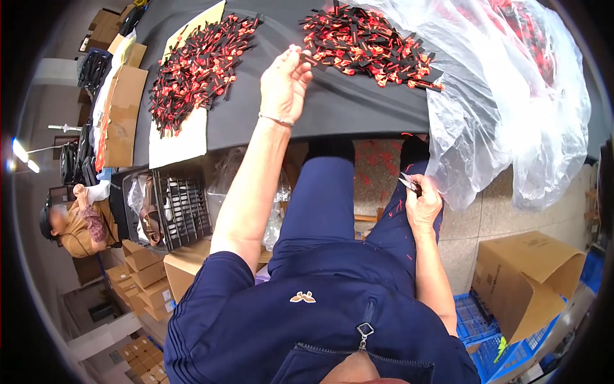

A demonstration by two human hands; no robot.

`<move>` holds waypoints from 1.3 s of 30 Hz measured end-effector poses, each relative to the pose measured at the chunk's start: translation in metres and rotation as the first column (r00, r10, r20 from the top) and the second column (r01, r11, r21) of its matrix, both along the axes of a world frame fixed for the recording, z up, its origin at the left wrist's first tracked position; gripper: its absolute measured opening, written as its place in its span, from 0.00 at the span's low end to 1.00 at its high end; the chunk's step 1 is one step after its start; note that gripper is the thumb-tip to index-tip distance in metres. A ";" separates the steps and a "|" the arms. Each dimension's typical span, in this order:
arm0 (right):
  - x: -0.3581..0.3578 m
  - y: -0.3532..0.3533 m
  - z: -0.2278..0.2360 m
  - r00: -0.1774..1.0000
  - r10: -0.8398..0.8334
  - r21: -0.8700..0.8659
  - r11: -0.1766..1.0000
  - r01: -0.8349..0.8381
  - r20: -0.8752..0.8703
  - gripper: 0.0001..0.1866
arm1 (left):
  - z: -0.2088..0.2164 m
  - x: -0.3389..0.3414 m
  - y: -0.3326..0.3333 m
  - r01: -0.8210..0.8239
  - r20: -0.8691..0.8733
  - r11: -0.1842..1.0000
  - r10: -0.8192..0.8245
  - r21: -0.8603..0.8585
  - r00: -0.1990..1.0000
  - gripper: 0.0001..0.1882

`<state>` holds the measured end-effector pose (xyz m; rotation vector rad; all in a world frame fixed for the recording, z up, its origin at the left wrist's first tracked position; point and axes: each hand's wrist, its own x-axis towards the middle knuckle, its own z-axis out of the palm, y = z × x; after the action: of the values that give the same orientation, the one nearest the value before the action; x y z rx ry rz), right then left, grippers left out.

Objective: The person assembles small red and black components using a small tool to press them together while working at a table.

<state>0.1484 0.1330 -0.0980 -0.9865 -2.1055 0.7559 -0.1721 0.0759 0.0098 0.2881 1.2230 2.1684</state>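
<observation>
Reaching out over the bench point(345, 109), the left hand point(284, 83) pinches one red-and-black piece point(308, 59) at the near edge of the right pile point(368, 45). The right hand point(422, 203) sits low by the knee, closed on small snips point(408, 183), beside a clear plastic bag point(505, 109). A second pile point(195, 67) lies left on paper.

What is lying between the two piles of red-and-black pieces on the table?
In the head view, only bare dark tabletop lies between the left pile and right pile.

A small workshop: heaps of red-and-black pieces point(198, 67) cover the tabletop point(345, 102), with stacked cardboard boxes point(144, 272) below its left end.
</observation>
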 end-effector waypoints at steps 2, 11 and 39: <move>0.004 -0.005 -0.005 0.997 0.001 -0.043 0.999 -0.004 -0.072 0.07 | 0.000 0.024 -0.001 0.083 0.093 0.994 -0.089 0.067 0.992 0.07; -0.022 -0.020 0.097 0.778 -0.261 -0.767 0.505 -0.396 -0.572 0.11 | -0.006 0.164 -0.029 0.309 0.305 0.935 -0.350 0.175 0.886 0.10; 0.030 -0.026 0.109 0.996 0.024 -0.013 1.000 -0.025 -0.086 0.14 | -0.001 0.197 -0.061 0.571 0.284 0.759 -0.499 -0.314 0.819 0.08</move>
<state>0.1784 0.1068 0.0106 -0.9214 -2.0437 0.8125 0.0251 0.0151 0.0090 0.2276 1.2423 1.3884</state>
